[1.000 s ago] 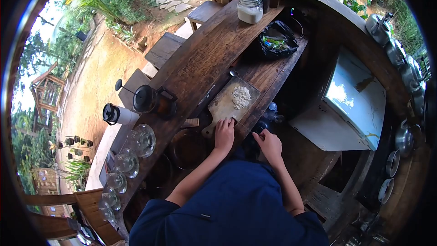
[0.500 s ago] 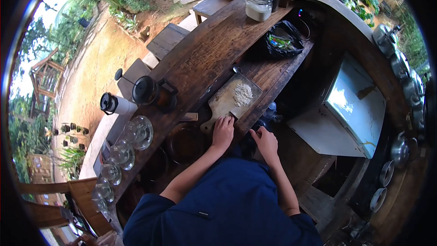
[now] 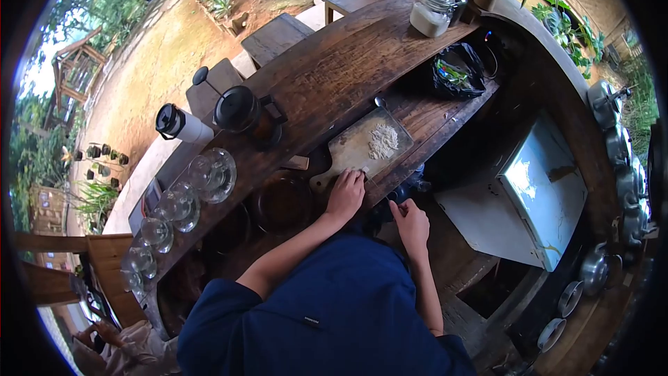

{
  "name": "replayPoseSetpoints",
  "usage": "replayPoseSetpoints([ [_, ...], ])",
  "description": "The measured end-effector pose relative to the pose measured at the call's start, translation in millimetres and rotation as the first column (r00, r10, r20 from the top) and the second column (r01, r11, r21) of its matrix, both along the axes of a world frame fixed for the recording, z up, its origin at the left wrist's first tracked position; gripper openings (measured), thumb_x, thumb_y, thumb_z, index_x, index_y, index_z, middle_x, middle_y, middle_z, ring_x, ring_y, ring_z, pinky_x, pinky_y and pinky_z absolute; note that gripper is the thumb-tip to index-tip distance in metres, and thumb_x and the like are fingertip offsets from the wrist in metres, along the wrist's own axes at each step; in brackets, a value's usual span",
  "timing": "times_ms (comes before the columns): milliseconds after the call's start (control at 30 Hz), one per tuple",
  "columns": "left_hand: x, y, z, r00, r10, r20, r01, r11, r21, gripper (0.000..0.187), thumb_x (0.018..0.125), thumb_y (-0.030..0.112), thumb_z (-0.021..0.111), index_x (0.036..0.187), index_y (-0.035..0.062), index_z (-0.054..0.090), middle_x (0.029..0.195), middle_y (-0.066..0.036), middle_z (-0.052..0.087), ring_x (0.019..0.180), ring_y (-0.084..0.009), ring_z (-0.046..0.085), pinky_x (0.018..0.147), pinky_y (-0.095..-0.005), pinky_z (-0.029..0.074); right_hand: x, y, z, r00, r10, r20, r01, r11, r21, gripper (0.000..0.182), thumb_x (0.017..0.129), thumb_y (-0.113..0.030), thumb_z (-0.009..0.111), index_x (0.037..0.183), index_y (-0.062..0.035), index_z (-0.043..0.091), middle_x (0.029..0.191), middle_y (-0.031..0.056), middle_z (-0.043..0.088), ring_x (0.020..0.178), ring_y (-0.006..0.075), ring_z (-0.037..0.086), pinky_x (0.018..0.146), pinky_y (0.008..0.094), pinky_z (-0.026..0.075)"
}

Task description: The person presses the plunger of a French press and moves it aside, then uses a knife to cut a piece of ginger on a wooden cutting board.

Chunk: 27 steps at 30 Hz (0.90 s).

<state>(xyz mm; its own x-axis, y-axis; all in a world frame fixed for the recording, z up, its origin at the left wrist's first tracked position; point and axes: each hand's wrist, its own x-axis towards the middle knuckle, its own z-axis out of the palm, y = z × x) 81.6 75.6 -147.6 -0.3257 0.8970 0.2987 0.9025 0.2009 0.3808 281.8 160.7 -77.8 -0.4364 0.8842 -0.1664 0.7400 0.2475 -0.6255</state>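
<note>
A worn cutting board [image 3: 347, 152] lies on the lower wooden shelf, with a pile of pale chopped or powdery stuff [image 3: 383, 141] on it. My left hand [image 3: 347, 193] rests at the board's near edge by the handle, fingers curled together; what they hold, if anything, is too small to name. To the right, over the shelf's front edge, my right hand [image 3: 410, 221] is held in the air with thumb and fingertips close together. Nothing can be made out between them. A spoon [image 3: 379, 102] lies just beyond the board.
A French press [image 3: 243, 113], a white flask [image 3: 184, 124] and upturned glasses [image 3: 212, 175] line the counter's left. Beyond the board sit a black bag [image 3: 458, 72] and a jar [image 3: 431, 11]. A white cabinet [image 3: 543, 188] stands right; another person [image 3: 125, 348] is lower left.
The view has shifted, so the counter items appear moved. The dark piece seen at my left fingertips no longer shows. My right hand remains beside the shelf edge.
</note>
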Motion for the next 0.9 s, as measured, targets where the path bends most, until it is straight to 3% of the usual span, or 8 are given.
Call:
replayPoseSetpoints([
  [233,2.1,1.4,-2.2,1.0,0.004,-0.029,-0.002,0.998,0.061,0.03,0.101,0.012,0.064,0.124,-0.0052,0.072,0.118,-0.018,0.068,0.124,-0.039,0.061,0.112,-0.0471,0.05,4.4,-4.8,-2.7,1.0,-0.005,0.002,0.005,0.999,-0.047,0.047,0.101,-0.05,0.072,0.092,-0.0041,0.069,0.079,0.0189,0.074,0.078,0.0427,0.074,0.071,0.051,0.057],
  [600,0.8,-1.0,-2.1,1.0,-0.016,-0.025,0.016,1.0,0.006,0.031,0.1,0.011,0.064,0.125,-0.0062,0.07,0.12,-0.02,0.066,0.127,-0.0431,0.061,0.12,-0.0502,0.046,-12.5,1.6,-16.9,1.0,0.021,0.013,-0.021,1.0,-0.012,0.048,0.101,-0.052,0.071,0.094,-0.0042,0.069,0.08,0.0208,0.074,0.081,0.0451,0.074,0.072,0.053,0.057],
  [833,-0.2,-2.1,-8.3,1.0,-0.02,-0.018,0.019,0.999,-0.036,0.036,0.101,0.015,0.062,0.13,-0.0058,0.068,0.124,-0.02,0.065,0.131,-0.042,0.059,0.121,-0.0462,0.045,8.9,-5.2,-14.5,1.0,-0.01,0.022,0.011,0.998,-0.059,0.05,0.101,-0.051,0.073,0.091,-0.0022,0.067,0.078,0.0185,0.073,0.078,0.0423,0.073,0.071,0.0492,0.055],
  [900,-0.2,1.1,-9.9,1.0,-0.004,-0.011,0.005,0.999,0.039,0.035,0.098,0.008,0.064,0.129,-0.006,0.069,0.117,-0.019,0.066,0.122,-0.0392,0.063,0.122,-0.0495,0.045,11.2,-4.8,-12.2,1.0,-0.013,0.017,0.015,0.997,-0.07,0.049,0.101,-0.05,0.073,0.091,-0.0024,0.067,0.077,0.0178,0.073,0.078,0.0414,0.073,0.071,0.0487,0.055],
])
